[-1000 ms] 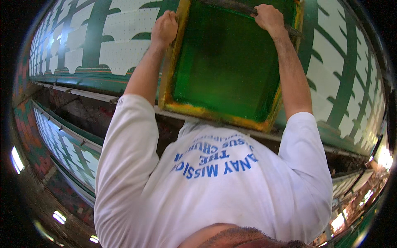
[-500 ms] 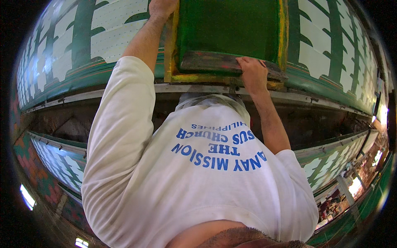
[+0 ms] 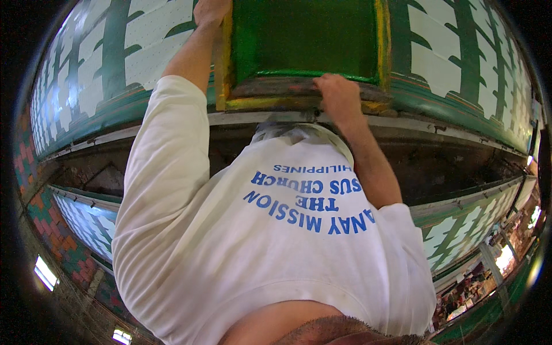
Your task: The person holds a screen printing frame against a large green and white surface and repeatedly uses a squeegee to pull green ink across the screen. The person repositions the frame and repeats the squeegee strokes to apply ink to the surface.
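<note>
A screen-printing frame (image 3: 225, 69) with paint-stained yellowish edges and dark green mesh (image 3: 305, 37) lies on the printed surface before me. My left hand (image 3: 211, 10) is closed at its far left side, its fingers partly cut off by the picture's top edge. With curled fingers, my right hand (image 3: 340, 95) holds a dark, stained squeegee (image 3: 276, 87) lying across the near end of the mesh. A bright line of wet green ink (image 3: 310, 73) runs along the squeegee's far side.
White and green patterned fabric (image 3: 155, 63) stretches over the long table to both sides. A metal rail (image 3: 241, 118) edges the table near my body. Behind me runs another table (image 3: 86, 221) with similar patterned fabric.
The squeegee now sits flatter along the frame's near side, with my right hand on it, and bright green ink shows at its edge. The whole view has shifted slightly.
</note>
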Demonstrator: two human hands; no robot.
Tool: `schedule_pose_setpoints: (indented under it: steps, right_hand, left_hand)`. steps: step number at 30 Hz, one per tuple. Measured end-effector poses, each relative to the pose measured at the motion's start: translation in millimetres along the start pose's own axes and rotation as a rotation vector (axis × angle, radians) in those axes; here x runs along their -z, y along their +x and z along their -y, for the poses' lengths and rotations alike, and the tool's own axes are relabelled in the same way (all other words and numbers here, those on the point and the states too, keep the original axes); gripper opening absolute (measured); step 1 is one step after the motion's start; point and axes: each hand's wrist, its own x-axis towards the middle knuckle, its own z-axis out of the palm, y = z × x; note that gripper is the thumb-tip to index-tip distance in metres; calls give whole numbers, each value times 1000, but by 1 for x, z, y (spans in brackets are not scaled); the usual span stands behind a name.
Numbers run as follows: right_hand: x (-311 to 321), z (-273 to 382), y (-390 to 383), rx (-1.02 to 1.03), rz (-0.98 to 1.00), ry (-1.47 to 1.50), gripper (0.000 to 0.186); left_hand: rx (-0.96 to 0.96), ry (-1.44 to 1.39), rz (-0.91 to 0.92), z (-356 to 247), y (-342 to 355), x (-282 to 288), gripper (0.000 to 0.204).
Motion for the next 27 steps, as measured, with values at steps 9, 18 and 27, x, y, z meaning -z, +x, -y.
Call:
schedule_pose_setpoints:
  steps: [9, 18, 27]
  right_hand:
    - [10, -35, -73, 340, -87, 910, 48]
    - [-63, -137, -250, 39, -386, 3201, 58]
    - [-5, -210, -159, -556, -389, 1540, 41]
  left_hand:
    - [174, -5, 66, -26, -10, 29, 58]
    - [234, 76, 51, -35, -7, 34, 55]
    - [235, -26, 35, -23, -4, 32, 51]
